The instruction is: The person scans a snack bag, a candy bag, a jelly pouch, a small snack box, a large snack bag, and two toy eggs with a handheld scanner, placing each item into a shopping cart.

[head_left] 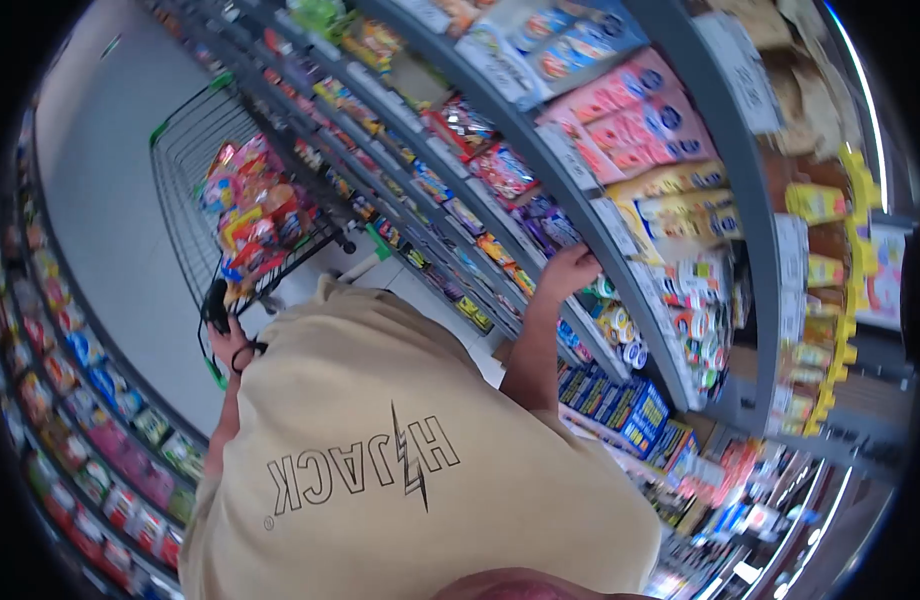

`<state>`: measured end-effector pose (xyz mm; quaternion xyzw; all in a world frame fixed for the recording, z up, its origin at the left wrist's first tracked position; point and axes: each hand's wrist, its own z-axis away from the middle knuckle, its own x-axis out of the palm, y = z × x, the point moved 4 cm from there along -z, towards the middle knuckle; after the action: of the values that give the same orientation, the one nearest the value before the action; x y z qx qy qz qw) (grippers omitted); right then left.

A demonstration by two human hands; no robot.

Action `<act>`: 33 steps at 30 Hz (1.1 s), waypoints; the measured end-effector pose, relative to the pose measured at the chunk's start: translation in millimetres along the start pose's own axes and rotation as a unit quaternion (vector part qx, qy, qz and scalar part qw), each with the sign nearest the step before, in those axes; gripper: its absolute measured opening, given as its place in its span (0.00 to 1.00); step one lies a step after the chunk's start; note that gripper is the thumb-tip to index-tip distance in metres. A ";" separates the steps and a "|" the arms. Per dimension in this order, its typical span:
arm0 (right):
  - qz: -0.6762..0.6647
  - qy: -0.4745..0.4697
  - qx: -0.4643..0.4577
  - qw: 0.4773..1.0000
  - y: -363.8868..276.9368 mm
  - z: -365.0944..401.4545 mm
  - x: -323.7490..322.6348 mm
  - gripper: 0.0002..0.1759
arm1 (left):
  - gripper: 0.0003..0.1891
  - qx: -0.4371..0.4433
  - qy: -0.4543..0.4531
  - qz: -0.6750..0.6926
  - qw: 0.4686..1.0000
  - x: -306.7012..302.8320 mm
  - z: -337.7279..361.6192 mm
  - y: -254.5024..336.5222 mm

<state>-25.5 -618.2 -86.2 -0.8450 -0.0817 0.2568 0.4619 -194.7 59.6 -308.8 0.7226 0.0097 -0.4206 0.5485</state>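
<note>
My left hand (225,340) is closed around the black handle (216,302) of a shopping cart, with a dark band on the wrist. The cart's wire basket (170,190) holds a heap of bright packets (255,215) in pink, red and yellow. My right hand (570,270) reaches to the shelf on the right, its fingers loosely bent at the shelf edge. Purple packets (547,222) lie just above it and small round tubs (617,325) stand below. Nothing shows in the right hand's grip, though the fingertips are partly hidden.
Shelves of sweets and snacks line both sides of the aisle. Pink packs (645,125) and yellow packs (685,210) sit on a higher shelf, near a yellow display strip (858,270). Dark blue boxes (620,405) are stacked lower right. Pale floor (110,170) runs along the aisle.
</note>
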 end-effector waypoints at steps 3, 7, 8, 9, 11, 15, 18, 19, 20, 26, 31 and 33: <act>0.114 -0.046 -0.019 0.992 10.9 -11.1 11.8 0.13 | 0.13 -0.108 -0.008 0.112 0.988 -5.6 1.1 -13.2; 0.252 -0.062 -0.051 0.965 52.4 -27.8 23.3 0.22 | 0.15 -0.192 0.027 0.168 0.967 -18.5 5.4 10.3; 0.234 -0.046 -0.064 0.969 71.4 -34.4 27.2 0.24 | 0.15 -0.164 0.036 0.178 0.970 -12.9 3.9 -6.5; 0.140 -0.003 -0.008 0.990 53.4 -31.8 25.5 0.27 | 0.14 -0.187 0.032 0.187 0.964 -16.8 5.7 8.5; 0.169 -0.066 -0.013 0.983 104.3 -50.3 44.0 0.28 | 0.14 -0.205 0.033 0.201 0.957 -14.6 5.8 3.2; 0.213 -0.104 -0.058 0.970 71.1 -41.6 57.4 0.29 | 0.17 -0.232 0.030 0.208 0.950 -18.1 4.3 11.2; 0.283 -0.082 -0.148 0.944 4.6 -18.5 50.7 0.29 | 0.19 -0.228 0.033 0.199 0.953 -24.4 6.7 20.9; 0.338 -0.082 -0.187 0.919 -22.3 -4.0 53.8 0.29 | 0.20 -0.225 0.038 0.201 0.953 -24.6 7.3 21.1; 0.391 -0.079 -0.225 0.889 -48.9 14.6 55.0 0.30 | 0.20 -0.222 0.044 0.203 0.953 -25.6 8.6 22.1; -0.028 -0.434 -0.282 0.855 -124.4 156.1 135.7 0.27 | 0.23 -0.149 0.078 0.158 0.973 -26.2 12.4 22.2; -0.066 -0.785 -0.192 0.586 -101.8 324.9 237.5 0.26 | 0.23 -0.135 0.064 0.142 0.978 -31.0 12.4 31.2; -0.058 -0.795 -0.284 0.532 -104.4 376.1 265.4 0.31 | 0.23 -0.120 0.077 0.123 0.982 -33.7 12.3 34.5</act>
<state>20.0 -182.3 -261.5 -0.3720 -0.5332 0.7585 -0.0445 -207.4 51.1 -261.4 0.6775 0.0131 -0.2891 0.6762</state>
